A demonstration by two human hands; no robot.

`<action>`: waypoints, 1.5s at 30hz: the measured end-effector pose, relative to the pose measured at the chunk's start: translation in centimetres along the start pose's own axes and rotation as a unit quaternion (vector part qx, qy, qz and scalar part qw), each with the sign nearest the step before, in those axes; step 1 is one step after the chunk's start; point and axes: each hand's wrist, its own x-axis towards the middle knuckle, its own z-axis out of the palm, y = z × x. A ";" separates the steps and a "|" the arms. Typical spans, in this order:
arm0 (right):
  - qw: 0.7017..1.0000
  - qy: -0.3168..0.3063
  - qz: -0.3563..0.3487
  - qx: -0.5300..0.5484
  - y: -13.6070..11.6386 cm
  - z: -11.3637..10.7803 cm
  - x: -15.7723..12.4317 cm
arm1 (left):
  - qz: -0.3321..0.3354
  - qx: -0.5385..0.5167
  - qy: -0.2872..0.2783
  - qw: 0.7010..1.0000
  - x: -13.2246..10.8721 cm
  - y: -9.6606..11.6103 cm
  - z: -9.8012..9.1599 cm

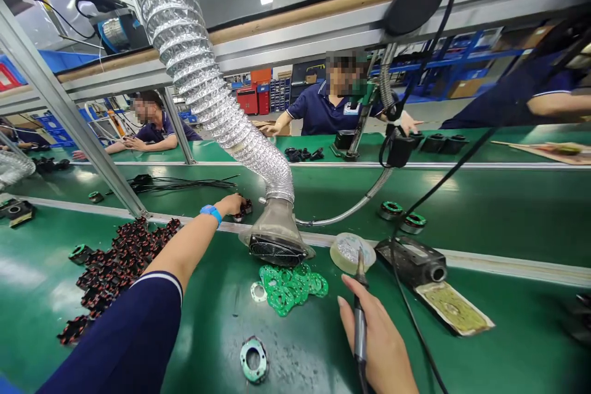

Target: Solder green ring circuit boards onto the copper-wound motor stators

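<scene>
My left arm stretches across the bench. The fingers of my left hand [229, 204] close on a dark motor stator [243, 212] beyond the metal strip, partly covering it. In my right hand [381, 332] is a soldering iron [360, 329], held with its tip pointing up and away. That tip overlaps a round, pale dish [344, 252] in view. Between my hands lies a pile of green ring-shaped circuit boards [289, 289], with one white-faced ring [259, 292] at its left edge. Nearer to me, a stator topped with a green board [253, 360] rests on the bench.
A fume extractor hood [277, 234] hangs over the boards on a silver duct [203, 74]. Many dark stators [115, 265] are heaped at left. At right stand a soldering iron holder [415, 261], a yellow sponge [455, 308] and a hanging black cable [406, 301]. Co-workers sit opposite.
</scene>
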 end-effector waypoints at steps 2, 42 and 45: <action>1.000 0.007 0.010 0.000 0.2 -0.1 0.1 | 0.000 -0.001 0.013 1.000 -0.9 -0.8 -0.2; 0.961 -0.227 -0.006 0.156 -12.2 1.7 -5.2 | 0.177 -0.308 0.059 0.933 -25.3 9.8 11.2; 0.970 -0.201 -0.034 0.132 -12.3 1.9 -5.4 | 0.155 -0.453 0.048 0.877 -24.5 10.3 11.7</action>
